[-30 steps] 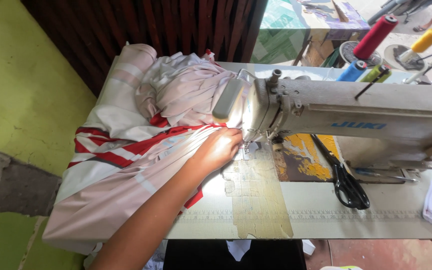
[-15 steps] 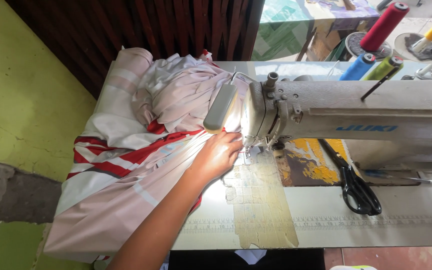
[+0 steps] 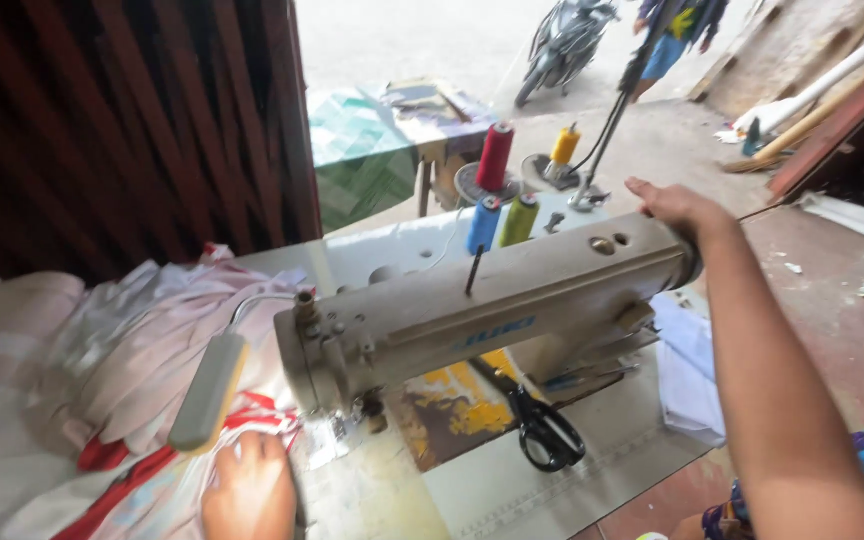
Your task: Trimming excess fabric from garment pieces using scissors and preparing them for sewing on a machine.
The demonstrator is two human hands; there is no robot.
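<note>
Head view: right hand atop sewing machine, left hand flat on fabric

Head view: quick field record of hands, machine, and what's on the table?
left hand: flat on the fabric, in front of the needle area
right hand: on the far right end of the sewing machine, at the handwheel; grip cannot be told
fabric: pale pink with red stripes, bunched left of the machine
lamp: bar type, over the fabric
scissors: black handles, lying under the machine arm
thread cones: red, yellow, blue, green, behind the machine
table: pale top
</note>
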